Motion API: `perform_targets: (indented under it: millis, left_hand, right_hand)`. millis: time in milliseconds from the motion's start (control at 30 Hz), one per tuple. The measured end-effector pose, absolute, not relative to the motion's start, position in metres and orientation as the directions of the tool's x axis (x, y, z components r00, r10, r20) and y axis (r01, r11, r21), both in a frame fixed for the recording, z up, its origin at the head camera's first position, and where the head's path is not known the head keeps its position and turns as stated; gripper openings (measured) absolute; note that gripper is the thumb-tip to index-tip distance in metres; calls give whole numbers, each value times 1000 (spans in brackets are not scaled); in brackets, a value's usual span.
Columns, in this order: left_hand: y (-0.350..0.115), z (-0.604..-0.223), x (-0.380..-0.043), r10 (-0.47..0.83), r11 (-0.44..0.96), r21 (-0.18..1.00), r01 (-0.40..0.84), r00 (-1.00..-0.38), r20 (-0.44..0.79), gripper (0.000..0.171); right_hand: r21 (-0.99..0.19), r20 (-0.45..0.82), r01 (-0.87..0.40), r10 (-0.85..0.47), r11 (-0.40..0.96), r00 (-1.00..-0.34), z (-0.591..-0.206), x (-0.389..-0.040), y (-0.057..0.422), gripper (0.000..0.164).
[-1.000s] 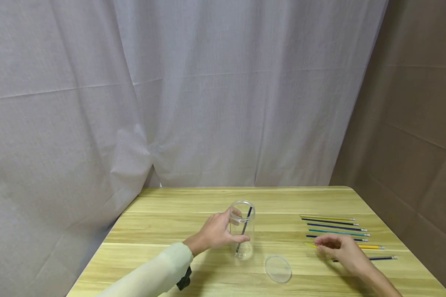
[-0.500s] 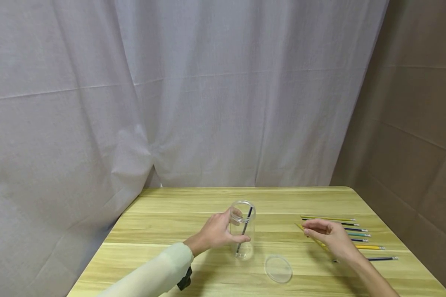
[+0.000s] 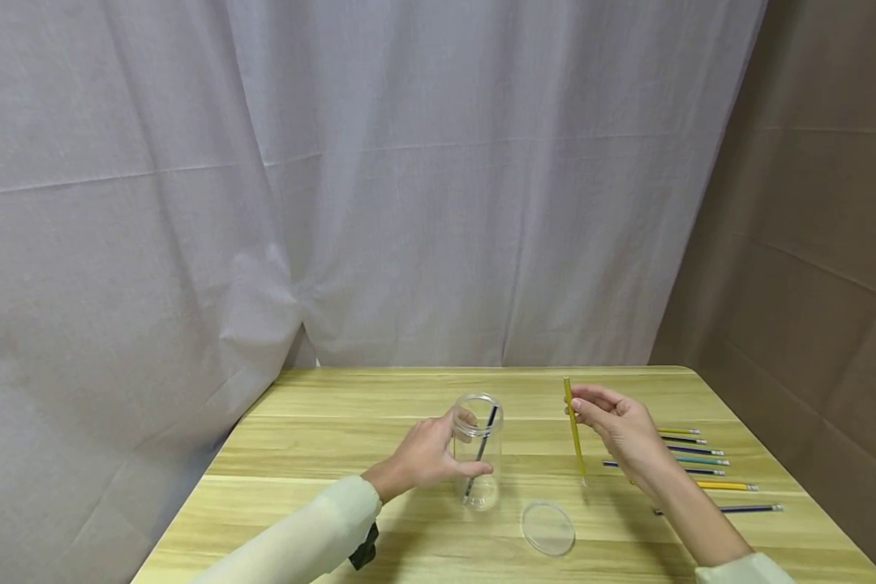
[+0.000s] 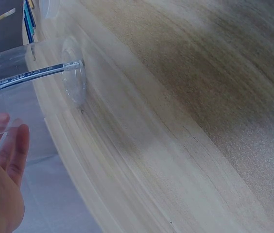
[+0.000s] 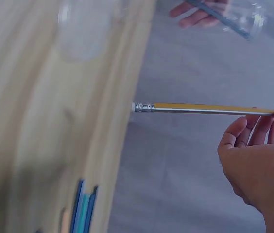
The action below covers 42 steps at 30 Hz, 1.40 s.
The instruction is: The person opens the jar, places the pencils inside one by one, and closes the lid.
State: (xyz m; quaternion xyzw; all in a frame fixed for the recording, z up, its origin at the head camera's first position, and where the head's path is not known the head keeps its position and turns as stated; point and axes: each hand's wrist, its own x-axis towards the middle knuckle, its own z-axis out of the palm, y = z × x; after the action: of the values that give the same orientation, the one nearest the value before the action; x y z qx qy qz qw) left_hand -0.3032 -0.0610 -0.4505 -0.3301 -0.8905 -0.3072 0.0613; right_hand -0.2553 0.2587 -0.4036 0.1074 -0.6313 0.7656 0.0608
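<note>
My left hand (image 3: 427,458) grips a clear plastic jar (image 3: 492,462) standing upright on the table, thumb in front and fingers behind. Inside the jar leans a dark blue pencil (image 3: 483,446); in the left wrist view its eraser end meets the jar's bottom. To the right of the jar, my right hand (image 3: 631,434) pinches a yellow pencil (image 3: 576,444) between thumb and fingers near its upper end. That pencil is raised and nearly upright, its metal-banded eraser end (image 5: 143,107) pointing down. In the right wrist view the jar shows at the top, apart from the yellow pencil.
A round clear lid (image 3: 547,529) lies flat on the wooden table (image 3: 321,405), in front of the jar. Several pencils, among them a teal pencil (image 3: 701,461) and an orange-yellow pencil (image 3: 726,486), lie in a row at the right, partly behind my right arm. Grey curtains surround the table.
My right hand has lifted the yellow pencil from the row, moved it left and up, and turned it from lying flat to nearly upright. The left hand and jar have stayed put.
</note>
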Motion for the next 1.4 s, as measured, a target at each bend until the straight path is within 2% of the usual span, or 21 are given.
perform_targets:
  millis: [167, 433, 700, 1000, 1200, 1400]
  left_hand:
    - [-61, -451, -303, 548, 597, 502, 625, -776, 313, 74]
    - [-61, -451, -303, 546, 601, 502, 622, -778, 311, 73]
    - [-61, -450, -302, 538, 604, 517, 606, -789, 296, 74]
    - [-62, -450, -302, 538, 607, 511, 609, -788, 299, 74]
    - [-61, -450, -302, 540, 599, 516, 612, -785, 303, 74]
    - [-59, -449, -302, 547, 591, 516, 620, -778, 308, 73]
  right_hand:
    - [-908, 270, -240, -40, -343, -962, -381, -258, 241, 20]
    - [-845, 327, -286, -15, -452, -945, -341, -262, 218, 24]
    - [-820, 341, -301, 6, -488, -940, -308, -263, 197, 23]
    - [-782, 375, -368, 91, -503, -923, -281, -268, 170, 30]
    - [-776, 373, -396, 148, -491, -916, -277, -273, 155, 34]
    - [-787, 358, -392, 166, -477, -919, -289, -278, 147, 33]
